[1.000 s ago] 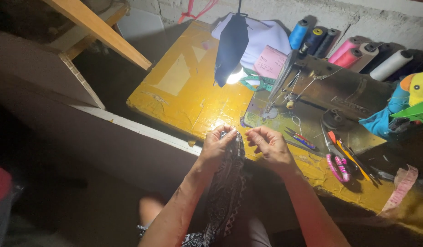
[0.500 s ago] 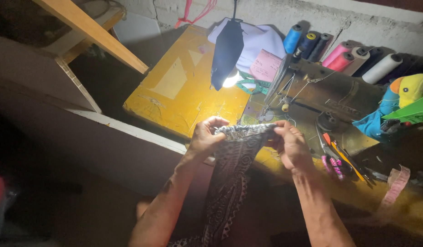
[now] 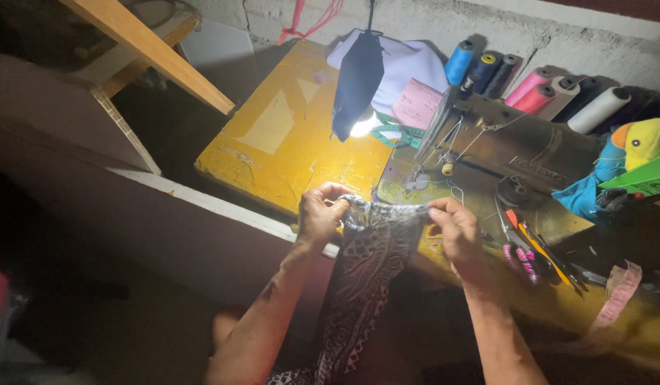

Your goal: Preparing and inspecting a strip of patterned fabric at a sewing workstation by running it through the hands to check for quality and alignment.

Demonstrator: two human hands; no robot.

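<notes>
Our left hand [image 3: 321, 214] and right hand [image 3: 454, 229] each pinch the patterned cloth's [image 3: 365, 278] top edge, stretched above the yellow desk [image 3: 287, 142].

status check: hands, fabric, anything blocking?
Left hand and right hand both pinch the patterned cloth, top edge stretched between them. Cloth hangs toward lap. Sewing machine just behind; nothing between.

Patterned dark fabric [image 3: 369, 264] stretched between left hand [image 3: 321, 215] and right hand [image 3: 457, 229], beside sewing machine [image 3: 515, 146].

Dark patterned fabric [image 3: 365, 264], top edge stretched taut, rest hanging down below table edge.
</notes>
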